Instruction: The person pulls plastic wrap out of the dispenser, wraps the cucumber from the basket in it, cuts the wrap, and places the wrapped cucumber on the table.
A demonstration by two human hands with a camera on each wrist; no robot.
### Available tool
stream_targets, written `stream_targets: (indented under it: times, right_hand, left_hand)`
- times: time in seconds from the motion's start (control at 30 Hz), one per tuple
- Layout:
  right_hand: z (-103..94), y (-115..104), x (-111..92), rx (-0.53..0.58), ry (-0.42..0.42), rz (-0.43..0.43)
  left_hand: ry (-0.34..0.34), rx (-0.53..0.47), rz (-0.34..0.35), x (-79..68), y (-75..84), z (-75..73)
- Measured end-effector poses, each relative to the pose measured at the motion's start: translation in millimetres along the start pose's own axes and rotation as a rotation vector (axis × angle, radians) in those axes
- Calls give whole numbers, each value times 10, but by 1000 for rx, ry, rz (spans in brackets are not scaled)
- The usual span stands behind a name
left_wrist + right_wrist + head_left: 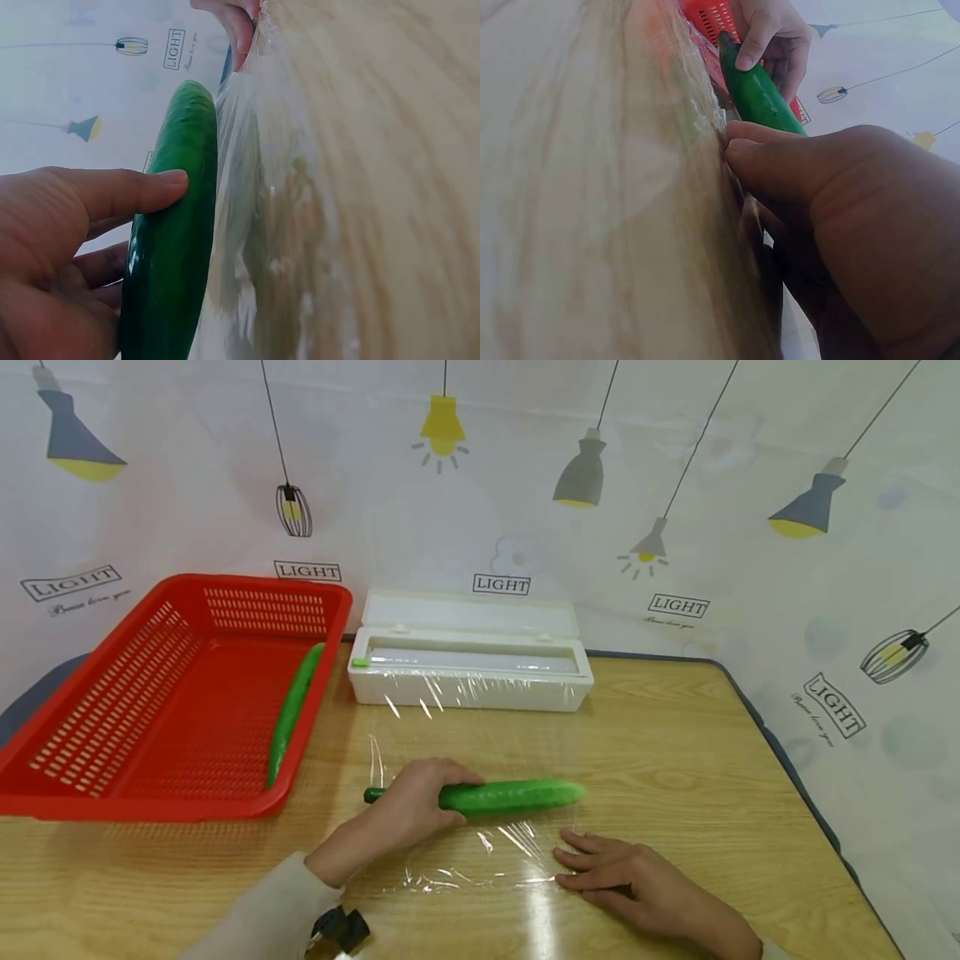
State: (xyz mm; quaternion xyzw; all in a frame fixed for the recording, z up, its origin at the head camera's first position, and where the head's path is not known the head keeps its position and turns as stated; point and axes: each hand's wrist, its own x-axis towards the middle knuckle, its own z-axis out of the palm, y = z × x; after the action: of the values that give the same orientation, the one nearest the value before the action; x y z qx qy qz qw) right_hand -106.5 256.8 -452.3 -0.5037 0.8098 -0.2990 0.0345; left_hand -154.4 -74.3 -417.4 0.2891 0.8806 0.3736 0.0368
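Note:
My left hand (411,802) grips a green cucumber (510,797) from above, its thumb along the near side. The cucumber lies crosswise over a sheet of clear plastic wrap (491,852), its paler end pointing right. In the left wrist view, the thumb (161,191) presses on the cucumber's dark green skin. My right hand (637,881) is at the near right corner of the wrap, pinching its edge between thumb (761,161) and fingers. Folds in the film run toward those fingertips in the left wrist view.
A white wrap dispenser (472,693) with its lid raised stands at the back, the film stretching from it toward me. At left is a red plastic basket (202,810) with another cucumber (292,718) inside. A black object (341,931) sits by my left sleeve.

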Motion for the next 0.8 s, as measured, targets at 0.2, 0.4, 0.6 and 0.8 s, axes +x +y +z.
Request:
stream_targets:
  times: [0.2, 0.4, 0.6, 0.8]
  right_hand:
    - [-7, 3, -6, -14, -11, 3]
    - [-10, 10, -2, -14, -2, -13]
    - [-15, 4, -4, 5, -15, 7]
    - [-14, 18, -3, -27, 38, -40]
  left_hand:
    - [9, -2, 42, -59, -50, -3]
    - [15, -2, 72, -85, -60, 4]
    - [-37, 25, 74, -118, -32, 42]
    - [-53, 52, 56, -147, -23, 56]
